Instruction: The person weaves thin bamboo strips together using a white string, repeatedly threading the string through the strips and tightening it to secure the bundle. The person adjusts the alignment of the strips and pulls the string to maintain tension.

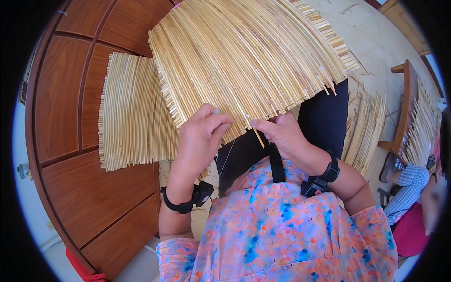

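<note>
A large mat of straw-coloured reeds (235, 56), bound with rows of thin thread, lies over my lap and slopes away from me. My left hand (202, 134) is closed in a pinch at the mat's near edge. From its fingers a fine pale thread (228, 157) hangs in a loose curve, and a short stretch runs toward my right thumb. My right hand (286, 134) grips the near edge, thumb on top and the other fingers mostly hidden beneath. Between the hands, one loose reed (259, 137) sticks out past the edge toward me.
A second reed mat (131, 113) rests against the brown wooden panels (58, 94) on the left. Bundles of loose reeds (366, 127) lie on the tiled floor at right. Beyond stands a wooden bench (408, 103) with more reeds, and another person (413, 188) sits near it.
</note>
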Demonstrator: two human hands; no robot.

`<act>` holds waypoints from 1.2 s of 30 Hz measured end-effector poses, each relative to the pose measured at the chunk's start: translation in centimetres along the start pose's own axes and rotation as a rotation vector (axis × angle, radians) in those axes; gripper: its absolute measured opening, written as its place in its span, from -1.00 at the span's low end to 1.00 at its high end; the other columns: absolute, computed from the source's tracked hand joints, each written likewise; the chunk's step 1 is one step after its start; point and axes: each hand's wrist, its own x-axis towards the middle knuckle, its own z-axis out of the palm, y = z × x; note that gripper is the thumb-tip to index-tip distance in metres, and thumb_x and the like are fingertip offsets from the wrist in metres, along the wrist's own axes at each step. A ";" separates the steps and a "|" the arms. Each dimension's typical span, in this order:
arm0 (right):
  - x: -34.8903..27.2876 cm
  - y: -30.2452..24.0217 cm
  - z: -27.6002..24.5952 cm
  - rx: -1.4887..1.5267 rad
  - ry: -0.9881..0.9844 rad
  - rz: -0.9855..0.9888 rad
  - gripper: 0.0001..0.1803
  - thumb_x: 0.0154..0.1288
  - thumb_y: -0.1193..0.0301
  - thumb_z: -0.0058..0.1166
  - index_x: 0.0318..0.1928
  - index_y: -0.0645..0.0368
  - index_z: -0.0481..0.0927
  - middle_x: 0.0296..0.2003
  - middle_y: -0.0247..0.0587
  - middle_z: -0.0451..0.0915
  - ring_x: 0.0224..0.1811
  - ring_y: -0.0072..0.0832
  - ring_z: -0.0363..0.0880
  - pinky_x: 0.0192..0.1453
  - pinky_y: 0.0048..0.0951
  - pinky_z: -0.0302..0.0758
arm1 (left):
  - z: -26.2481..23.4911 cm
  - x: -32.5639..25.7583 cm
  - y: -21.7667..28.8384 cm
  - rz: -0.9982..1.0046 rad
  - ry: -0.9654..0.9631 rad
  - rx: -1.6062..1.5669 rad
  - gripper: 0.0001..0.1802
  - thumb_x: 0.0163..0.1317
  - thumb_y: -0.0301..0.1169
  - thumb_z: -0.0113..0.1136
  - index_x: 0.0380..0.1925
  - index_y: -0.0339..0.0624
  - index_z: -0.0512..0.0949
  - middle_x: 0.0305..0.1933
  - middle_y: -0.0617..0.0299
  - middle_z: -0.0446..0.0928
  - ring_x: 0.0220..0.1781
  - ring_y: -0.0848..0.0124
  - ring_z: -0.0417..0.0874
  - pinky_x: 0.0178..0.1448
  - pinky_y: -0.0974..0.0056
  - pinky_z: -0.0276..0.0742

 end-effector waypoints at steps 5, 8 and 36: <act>0.0 0.0 0.1 0.005 0.030 0.001 -0.69 0.27 0.56 0.29 0.03 0.32 0.66 -0.16 -0.30 0.70 -0.22 -0.61 0.62 -0.16 -0.54 0.55 | -0.2 -0.3 0.4 0.059 0.058 0.075 -0.83 0.20 -0.68 0.32 -0.21 -0.29 0.72 -0.40 0.19 0.39 -0.42 0.38 0.48 -0.33 0.32 0.40; 0.0 -0.1 -0.1 -0.014 0.034 0.038 -0.70 0.27 0.56 0.29 0.01 0.33 0.66 -0.18 -0.30 0.69 -0.24 -0.61 0.61 -0.17 -0.54 0.54 | -0.2 -0.3 0.1 0.047 0.094 0.045 -0.83 0.20 -0.68 0.32 -0.21 -0.28 0.72 -0.42 0.19 0.37 -0.42 0.37 0.47 -0.33 0.31 0.39; 0.6 0.4 -1.1 -0.059 -0.007 -0.061 -0.90 0.36 0.41 0.26 -0.28 0.17 0.65 -0.53 -0.49 0.53 -0.54 -0.73 0.39 -0.49 -0.59 0.27 | 6.6 -3.0 0.9 0.814 0.285 0.420 -0.84 0.11 -0.38 0.31 -0.27 0.02 0.66 -0.05 0.33 0.67 -0.02 0.34 0.63 -0.24 0.33 0.45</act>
